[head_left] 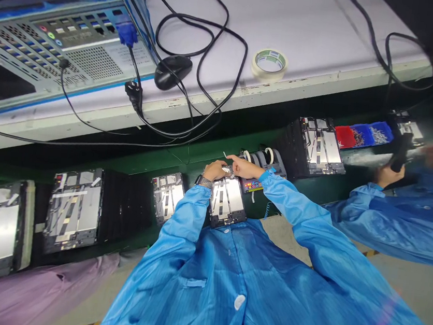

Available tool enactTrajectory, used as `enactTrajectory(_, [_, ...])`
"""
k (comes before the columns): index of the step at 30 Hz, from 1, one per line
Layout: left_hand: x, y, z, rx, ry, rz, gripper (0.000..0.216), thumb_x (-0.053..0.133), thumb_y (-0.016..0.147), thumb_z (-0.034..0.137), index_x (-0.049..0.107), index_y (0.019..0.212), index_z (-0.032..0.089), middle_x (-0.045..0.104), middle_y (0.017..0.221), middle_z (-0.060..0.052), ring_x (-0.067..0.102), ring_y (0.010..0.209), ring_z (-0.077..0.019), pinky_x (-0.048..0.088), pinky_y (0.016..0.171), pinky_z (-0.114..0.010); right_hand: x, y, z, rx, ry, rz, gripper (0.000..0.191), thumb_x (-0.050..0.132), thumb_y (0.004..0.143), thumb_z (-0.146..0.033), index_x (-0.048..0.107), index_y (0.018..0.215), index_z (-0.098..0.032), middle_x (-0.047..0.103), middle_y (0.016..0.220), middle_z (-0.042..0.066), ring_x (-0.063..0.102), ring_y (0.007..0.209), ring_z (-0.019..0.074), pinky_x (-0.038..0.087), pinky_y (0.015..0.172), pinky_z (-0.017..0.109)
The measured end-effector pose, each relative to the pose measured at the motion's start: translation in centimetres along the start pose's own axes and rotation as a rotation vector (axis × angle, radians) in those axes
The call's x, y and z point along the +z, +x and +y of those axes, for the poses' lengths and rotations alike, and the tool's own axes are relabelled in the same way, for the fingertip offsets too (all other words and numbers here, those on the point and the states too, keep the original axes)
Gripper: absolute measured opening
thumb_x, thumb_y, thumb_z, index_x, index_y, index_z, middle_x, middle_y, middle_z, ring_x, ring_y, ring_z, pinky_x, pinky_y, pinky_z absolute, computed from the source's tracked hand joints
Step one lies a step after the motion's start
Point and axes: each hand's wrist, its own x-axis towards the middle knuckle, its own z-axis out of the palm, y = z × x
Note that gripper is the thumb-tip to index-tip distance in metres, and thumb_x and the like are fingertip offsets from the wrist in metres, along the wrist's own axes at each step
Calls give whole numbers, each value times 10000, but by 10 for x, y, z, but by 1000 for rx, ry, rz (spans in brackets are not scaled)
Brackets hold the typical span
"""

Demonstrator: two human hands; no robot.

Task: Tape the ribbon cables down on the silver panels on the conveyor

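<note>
At 12 o'clock on the green worktop [197, 156], the left hand [214, 170] and right hand [244, 166] curl their fingers [236, 159] around a small metal part [227, 170] above a tablet frame [226, 203], their grip unclear.

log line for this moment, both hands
left hand: on small metal part | right hand: fingers at same part | below: open device frame | beside: tape rolls

The single view is worn on the person's head, above the chest of a blue smock [202, 286], facing forward and down onto a green bench [186, 154]. It sits tilted, the bench edge climbing rightward, and looks closely at the left hand [213, 170] and right hand [244, 166] over that bench.
</note>
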Motion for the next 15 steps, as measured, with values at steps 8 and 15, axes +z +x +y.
enactTrajectory(8, [3,5,-2,-2,6,6,655,831,774,543,662,1366,321,682,1417,-50,623,1323,-294,430,1095,-375,-3,-6,-17,16,-141,6,827,608,803,-3,326,1570,-134,696,832,-28,623,750,148,407,674,213])
enactTrajectory(15, [6,8,-6,5,18,16,645,830,747,620,701,1310,334,714,1361,-52,661,1261,-306,466,1055,-377,1,-10,-29,71,-272,27,898,757,854,-202,267,1603,-129,724,913,26,657,790,184,397,672,230])
